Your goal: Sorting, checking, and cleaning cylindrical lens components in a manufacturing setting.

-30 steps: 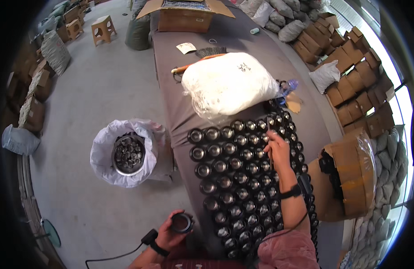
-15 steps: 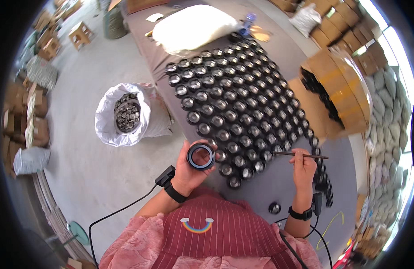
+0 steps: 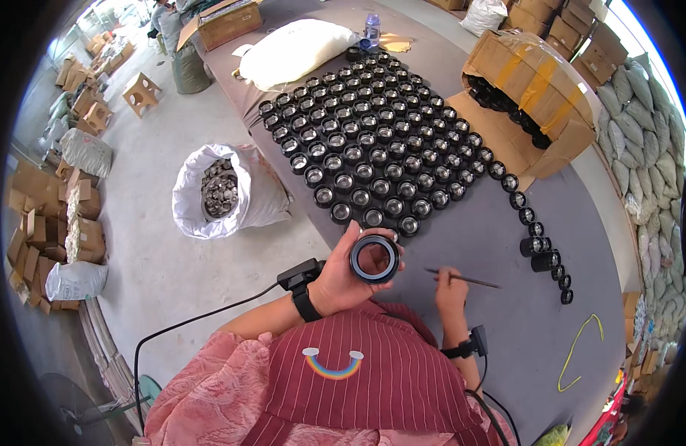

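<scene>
My left hand (image 3: 335, 284) is closed around a black ring-shaped part (image 3: 355, 269) with a pale inner rim, its open middle turned up. Pinched in my right hand (image 3: 451, 299) is a thin, dark brush-like stick (image 3: 478, 282). The stick's dark tip points left toward the ring, apart from it. Just beyond my left hand begin close rows of black round parts with shiny centres (image 3: 367, 140), standing on the grey-covered table (image 3: 499, 349).
A line of black parts (image 3: 526, 215) runs down the table's right. Behind it a cardboard box (image 3: 536, 82) lies open with more inside. Left of the table stands a white sack (image 3: 188, 195) of metal pieces. A stuffed white bag (image 3: 298, 52) and a bottle (image 3: 372, 28) sit at the far end.
My right hand and the stick have come away from the rows, nearer to my left hand. The ring stays in my left hand. The whole view has shifted.
</scene>
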The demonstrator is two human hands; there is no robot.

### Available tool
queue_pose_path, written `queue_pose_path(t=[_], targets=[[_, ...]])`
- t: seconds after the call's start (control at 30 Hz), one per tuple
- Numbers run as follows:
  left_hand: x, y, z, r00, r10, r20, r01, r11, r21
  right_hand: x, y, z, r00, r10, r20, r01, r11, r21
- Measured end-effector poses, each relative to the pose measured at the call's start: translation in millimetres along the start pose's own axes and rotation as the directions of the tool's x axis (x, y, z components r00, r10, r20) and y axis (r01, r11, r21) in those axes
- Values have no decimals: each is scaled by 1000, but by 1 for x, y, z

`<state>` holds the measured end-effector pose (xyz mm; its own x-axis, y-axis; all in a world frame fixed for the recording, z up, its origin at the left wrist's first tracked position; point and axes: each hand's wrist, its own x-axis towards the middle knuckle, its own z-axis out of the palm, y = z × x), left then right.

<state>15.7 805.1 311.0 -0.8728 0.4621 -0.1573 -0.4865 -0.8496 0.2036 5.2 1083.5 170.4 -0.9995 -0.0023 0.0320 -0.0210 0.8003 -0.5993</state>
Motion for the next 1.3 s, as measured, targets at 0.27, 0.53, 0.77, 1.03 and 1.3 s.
queue_pose_path(t=[0.27, 0.53, 0.77, 1.03, 1.3], targets=[[6, -48, 27, 1000, -13, -17, 16, 973, 232, -31, -151, -150, 868, -479, -129, 401, 523, 752], [13, -72, 39, 1000, 12, -20, -4, 933, 360, -28, -144, -158, 757, -612, -231, 622, 564, 543], [21, -88, 34, 987, 151, 52, -146, 724, 674, -27, -135, -168, 718, -623, -311, 692, 594, 410], [23, -85, 38, 998, 67, -8, -52, 845, 532, -29, -128, -182, 743, -611, -274, 668, 702, 246], [24, -85, 31, 999, 45, 23, -50, 930, 363, -34, -131, -176, 768, -630, -116, 591, 627, 507]])
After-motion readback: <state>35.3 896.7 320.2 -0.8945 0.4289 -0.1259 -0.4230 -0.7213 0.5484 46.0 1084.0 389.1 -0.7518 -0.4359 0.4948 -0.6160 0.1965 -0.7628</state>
